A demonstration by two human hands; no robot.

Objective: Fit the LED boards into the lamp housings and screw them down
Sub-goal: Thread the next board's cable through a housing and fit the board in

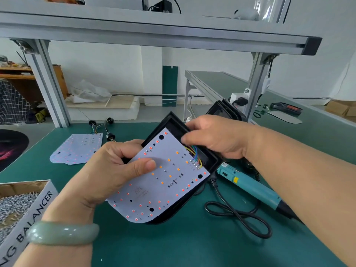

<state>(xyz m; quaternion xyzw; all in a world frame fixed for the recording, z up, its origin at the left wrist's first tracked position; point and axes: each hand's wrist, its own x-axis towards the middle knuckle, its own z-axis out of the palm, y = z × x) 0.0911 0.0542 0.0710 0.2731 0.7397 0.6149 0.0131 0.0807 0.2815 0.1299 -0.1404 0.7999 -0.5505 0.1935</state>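
LED board [165, 182], pale with rows of small red and orange chips, lies tilted across the open face of a black lamp housing [173, 122], held up above the green counter [173, 247] in front of the person. Its lower rounded end overhangs the housing toward the viewer, so it is not seated inside. The left hand [107, 170] pinches the board at its left edge, thumb flat on the face and fingers curled underneath; a pale green bangle [63, 233] sits on that wrist. The right hand [217, 137] grips the housing at its far right rim, fingers curled over the edge into the cavity, just above a bundle of coloured wires [194, 153] soldered to the board's right side. On the counter just below the right forearm lies a teal electric screwdriver [250, 185], its black cable [237, 214] looped nearby. Further back on the left rest spare boards [77, 149] with wired leads. At the near left corner stands an open box of screws [17, 205]. Behind the right hand, more black housings [225, 110] lean against an aluminium frame post [256, 83].
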